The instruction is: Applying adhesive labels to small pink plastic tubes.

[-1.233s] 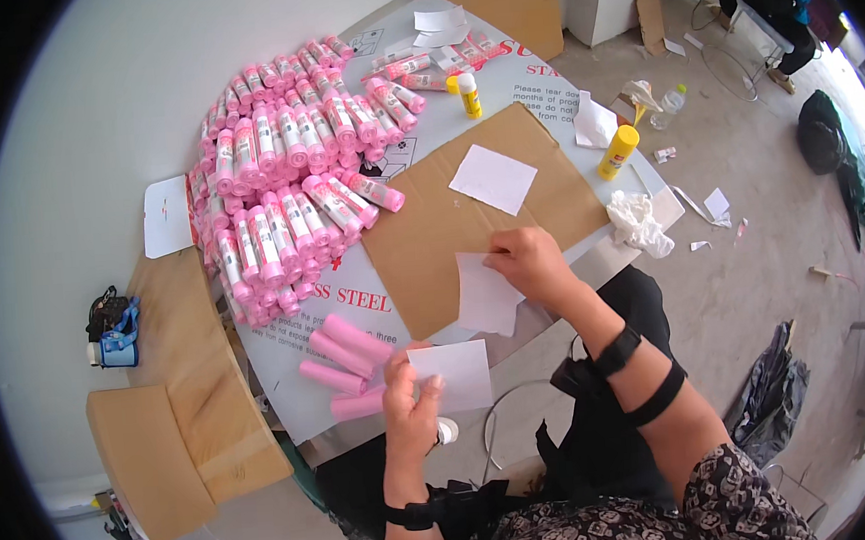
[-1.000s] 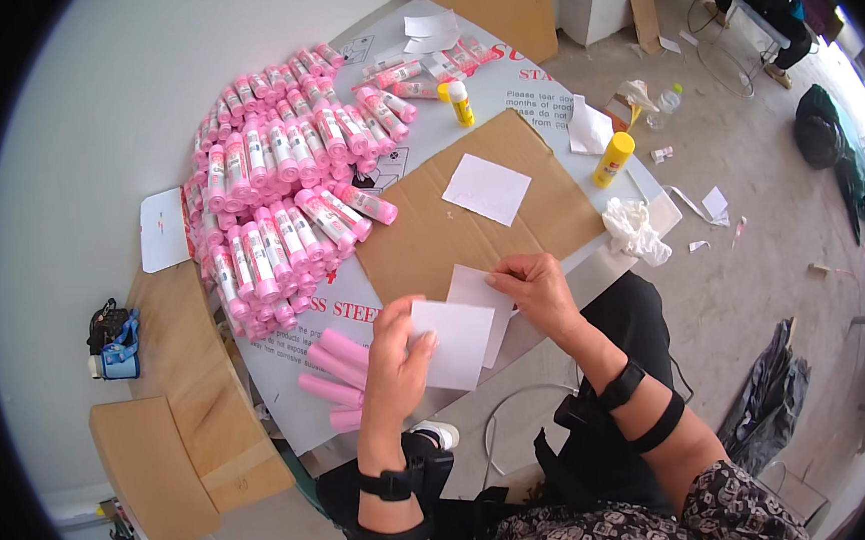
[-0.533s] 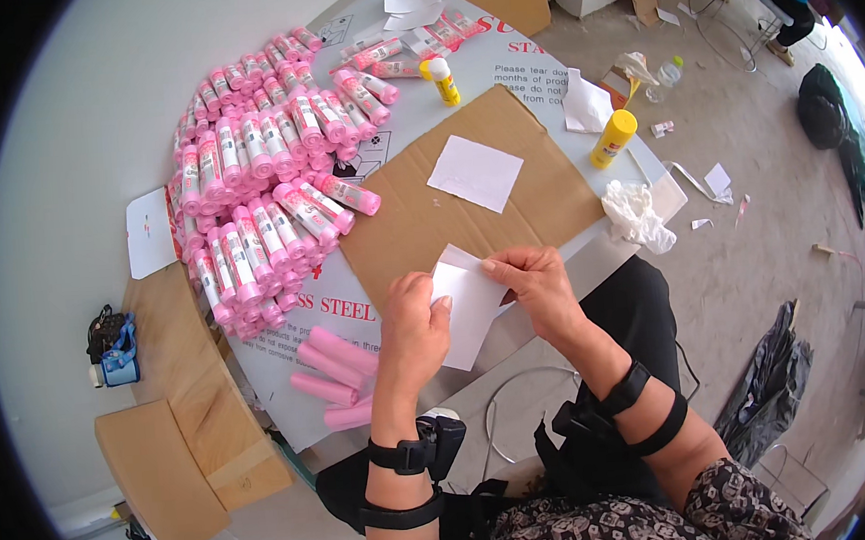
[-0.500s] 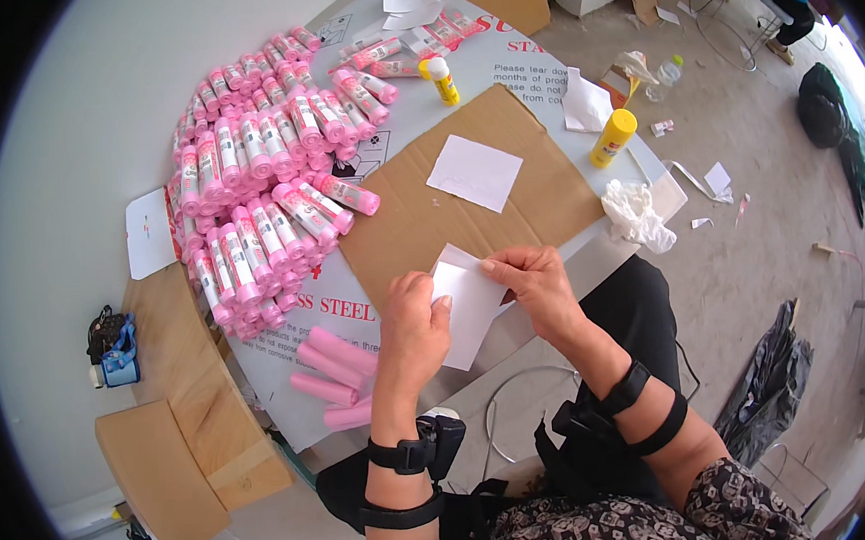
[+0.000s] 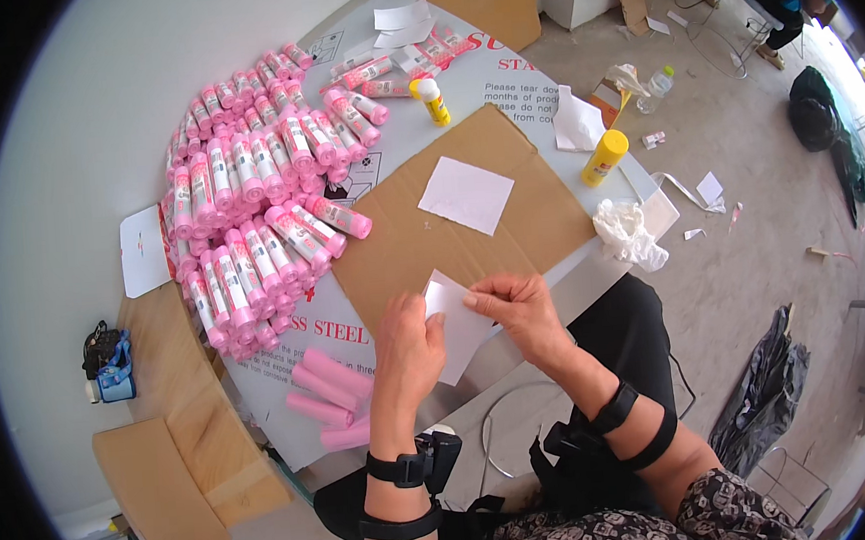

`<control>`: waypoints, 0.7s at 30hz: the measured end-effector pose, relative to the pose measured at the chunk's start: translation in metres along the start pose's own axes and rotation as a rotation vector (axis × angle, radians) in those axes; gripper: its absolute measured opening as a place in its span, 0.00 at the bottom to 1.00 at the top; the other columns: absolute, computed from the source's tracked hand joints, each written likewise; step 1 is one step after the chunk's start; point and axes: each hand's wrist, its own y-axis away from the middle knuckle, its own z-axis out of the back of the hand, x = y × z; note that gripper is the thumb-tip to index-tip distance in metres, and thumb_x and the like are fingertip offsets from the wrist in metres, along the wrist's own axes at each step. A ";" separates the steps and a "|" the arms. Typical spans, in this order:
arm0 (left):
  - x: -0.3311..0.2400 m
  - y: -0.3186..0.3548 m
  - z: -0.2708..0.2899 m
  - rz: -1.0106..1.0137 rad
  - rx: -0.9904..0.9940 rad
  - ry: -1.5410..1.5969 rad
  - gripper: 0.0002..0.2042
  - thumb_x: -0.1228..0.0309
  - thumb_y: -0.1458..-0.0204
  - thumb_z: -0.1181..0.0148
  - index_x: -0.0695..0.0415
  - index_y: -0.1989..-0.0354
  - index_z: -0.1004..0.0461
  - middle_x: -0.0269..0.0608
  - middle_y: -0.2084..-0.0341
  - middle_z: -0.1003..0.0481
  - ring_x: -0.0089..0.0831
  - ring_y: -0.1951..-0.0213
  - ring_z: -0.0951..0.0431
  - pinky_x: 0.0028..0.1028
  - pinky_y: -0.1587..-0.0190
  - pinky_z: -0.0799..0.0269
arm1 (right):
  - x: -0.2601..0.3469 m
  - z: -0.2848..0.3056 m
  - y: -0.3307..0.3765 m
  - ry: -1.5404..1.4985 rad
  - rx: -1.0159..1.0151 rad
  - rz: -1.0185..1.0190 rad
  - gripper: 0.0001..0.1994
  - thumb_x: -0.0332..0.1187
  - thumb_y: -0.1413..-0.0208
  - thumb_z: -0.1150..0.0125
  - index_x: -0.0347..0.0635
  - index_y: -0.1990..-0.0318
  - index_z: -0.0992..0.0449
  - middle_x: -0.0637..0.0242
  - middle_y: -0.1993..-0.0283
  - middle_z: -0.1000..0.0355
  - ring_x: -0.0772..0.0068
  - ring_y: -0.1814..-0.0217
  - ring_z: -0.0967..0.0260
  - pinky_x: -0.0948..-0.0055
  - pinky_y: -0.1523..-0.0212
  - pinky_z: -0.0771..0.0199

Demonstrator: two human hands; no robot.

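Note:
A white sheet of paper (image 5: pixel 460 333) is held up at the near edge of the table between my two hands. My left hand (image 5: pixel 410 350) pinches its left side, thumb in front. Along the upper right side, my right hand (image 5: pixel 519 314) grips the sheet between thumb and fingers. Beyond them another white sheet (image 5: pixel 467 195) lies flat on a brown cardboard piece (image 5: pixel 390 235). Several plain pink rolls (image 5: pixel 333 392) lie to the left of my left hand. A large heap of pink rolls with paper labels (image 5: pixel 256 182) covers the table's left side.
A yellow glue stick (image 5: pixel 605 158) stands at the table's right edge, beside crumpled white tissue (image 5: pixel 631 234). Another yellow and white glue stick (image 5: pixel 433 104) stands farther back. Loose labels (image 5: pixel 428 55) lie at the far end. A cardboard box (image 5: pixel 162 490) is at the lower left.
The view has shifted slightly, so the table and its things sit a little lower and more to the left. Both hands keep their hold on the sheet, which is tilted slightly differently.

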 end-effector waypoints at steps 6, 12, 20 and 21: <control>-0.008 -0.006 0.000 0.157 0.018 0.054 0.08 0.79 0.51 0.44 0.68 0.65 0.33 0.57 0.66 0.29 0.53 0.60 0.28 0.42 0.58 0.33 | -0.007 0.001 -0.005 -0.026 -0.047 0.001 0.04 0.24 0.48 0.37 0.32 0.66 0.22 0.70 0.72 0.24 0.86 0.72 0.31 0.84 0.71 0.33; 0.003 -0.015 -0.001 0.192 -0.167 0.255 0.12 0.82 0.53 0.45 0.65 0.58 0.32 0.54 0.67 0.27 0.48 0.64 0.24 0.39 0.60 0.30 | 0.011 -0.007 -0.018 0.024 -0.083 0.027 0.03 0.23 0.48 0.39 0.32 0.68 0.23 0.71 0.73 0.26 0.87 0.73 0.32 0.84 0.72 0.35; 0.036 -0.034 -0.028 0.084 -0.281 0.149 0.13 0.85 0.55 0.46 0.64 0.59 0.30 0.51 0.70 0.24 0.42 0.66 0.22 0.35 0.62 0.29 | 0.006 -0.009 -0.045 0.606 -0.159 0.272 0.05 0.28 0.54 0.39 0.37 0.69 0.22 0.56 0.75 0.25 0.63 0.75 0.28 0.67 0.73 0.30; 0.039 -0.036 -0.029 0.107 -0.248 0.139 0.13 0.84 0.55 0.46 0.64 0.59 0.31 0.52 0.67 0.25 0.46 0.64 0.23 0.38 0.59 0.29 | 0.009 -0.011 -0.047 0.755 -0.192 0.308 0.05 0.29 0.56 0.40 0.39 0.70 0.22 0.53 0.74 0.26 0.55 0.74 0.27 0.63 0.72 0.29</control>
